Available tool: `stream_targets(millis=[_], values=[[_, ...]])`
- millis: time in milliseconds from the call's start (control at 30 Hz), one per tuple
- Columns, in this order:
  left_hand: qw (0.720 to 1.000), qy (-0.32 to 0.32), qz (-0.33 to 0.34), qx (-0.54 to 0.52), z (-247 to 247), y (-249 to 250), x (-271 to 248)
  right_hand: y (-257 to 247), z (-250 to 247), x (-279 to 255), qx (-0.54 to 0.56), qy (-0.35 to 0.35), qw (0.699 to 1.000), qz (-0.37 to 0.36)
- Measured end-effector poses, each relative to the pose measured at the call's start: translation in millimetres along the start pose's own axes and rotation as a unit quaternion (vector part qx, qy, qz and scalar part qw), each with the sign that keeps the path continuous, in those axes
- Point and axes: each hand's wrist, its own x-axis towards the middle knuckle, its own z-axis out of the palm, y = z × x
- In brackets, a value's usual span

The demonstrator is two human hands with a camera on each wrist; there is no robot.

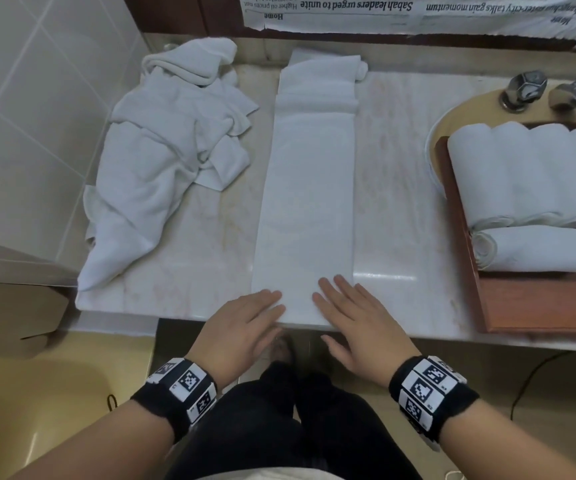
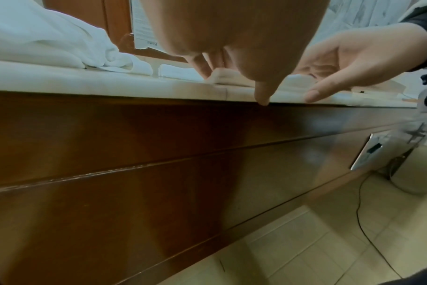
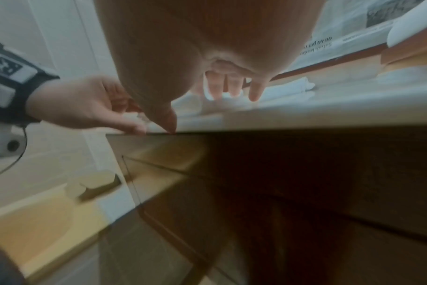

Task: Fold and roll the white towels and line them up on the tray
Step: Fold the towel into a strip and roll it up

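A pale marble countertop point(image 1: 189, 244) over dark wooden cabinet fronts point(image 2: 110, 154) carries everything. On its middle lies a long folded towel point(image 1: 309, 188), running from the near edge to the back wall, with a crumpled heap of white towels point(image 1: 161, 161) to its left and a wooden tray point(image 1: 536, 303) to its right, overlapping the rim of the basin point(image 1: 433, 143) set into the top. Both hands point(image 1: 245, 327) point(image 1: 352, 320) rest flat-fingered on the folded towel's near end.
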Motion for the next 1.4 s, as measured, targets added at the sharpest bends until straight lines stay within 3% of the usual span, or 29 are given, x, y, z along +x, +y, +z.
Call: stream_targets(millis=[167, 333, 467, 567, 633, 733, 800, 867, 967, 1100, 1267, 1400], values=[[0.998, 0.022, 0.051, 0.000, -3, -9, -5, 13, 21, -12, -0.015, 0.026, 0.999, -0.039], [0.998, 0.018, 0.058, -0.016, -11, -17, 0, 13, 18, -14, -0.013, 0.065, 0.997, -0.035], [0.997, -0.019, 0.065, -0.033, -24, -21, 10, 16, 3, -15, -0.025, 0.085, 0.995, -0.049], [0.996, -0.064, 0.028, -0.064, -36, -21, 19, 19, -6, -9, 0.050, 0.059, 0.995, -0.064], [0.993, -0.091, -0.041, -0.069, -45, -21, 28, 24, -13, -7, 0.160, 0.045, 0.986, -0.006], [0.969, -0.139, -0.192, -0.073, -58, -24, 43, 33, -25, -9, 0.273, 0.017, 0.951, 0.142], [0.960, -0.162, -0.219, -0.064, -62, -26, 49, 33, -33, -10, 0.289, -0.018, 0.939, 0.185], [0.961, -0.180, -0.203, -0.054, -62, -25, 54, 23, -40, -9, 0.275, -0.033, 0.941, 0.197], [0.966, -0.183, -0.180, -0.035, -62, -22, 56, 2, -51, -2, 0.205, 0.022, 0.968, 0.144], [0.974, -0.138, -0.176, -0.047, -59, -18, 48, -15, -43, 15, 0.109, 0.007, 0.993, 0.054], [0.970, -0.135, -0.191, -0.057, -60, -16, 45, -12, -29, 22, 0.115, 0.030, 0.992, 0.044], [0.956, -0.145, -0.228, -0.114, -61, -15, 45, -8, -25, 22, 0.110, 0.004, 0.992, 0.054]])
